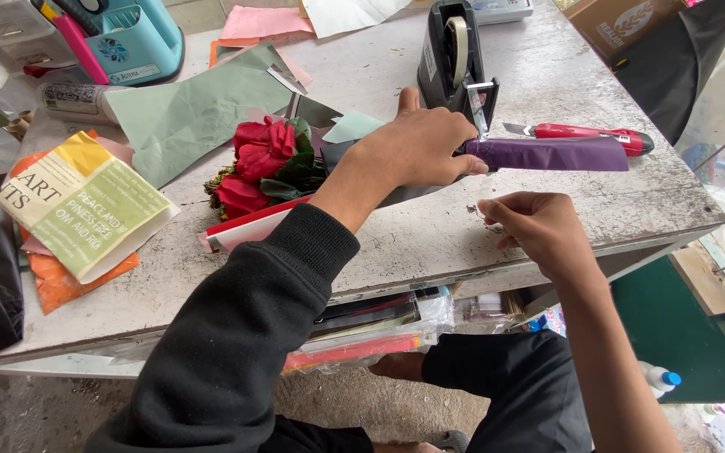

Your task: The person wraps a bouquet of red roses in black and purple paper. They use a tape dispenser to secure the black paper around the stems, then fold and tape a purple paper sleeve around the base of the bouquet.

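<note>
Roughly at the middle of the frame, the left hand [417, 151] is clamped around the purple paper-wrapped stem [551, 154] of a small bouquet of red roses [255, 164], which lies across the worn white table [547, 75] with its blooms toward the left and the purple handle pointing right. Below it, the right hand [534, 231] hovers over the table's near edge with fingers pinched together — whether a bit of tape sits between them cannot be told. Directly behind the left hand stands a dark tape dispenser [451, 59], its cutter just beside the knuckles. A red utility knife [585, 132] lies just beyond the purple wrap, close to touching it. Toward the upper left, sheets of green paper [195, 109] spread under and behind the flowers, with pink paper [262, 21] farther back and a blue desk organizer [136, 42] in the corner. At left lies a yellow-and-green printed sheet [86, 205] over orange paper [65, 285] — well apart from both hands.
</note>
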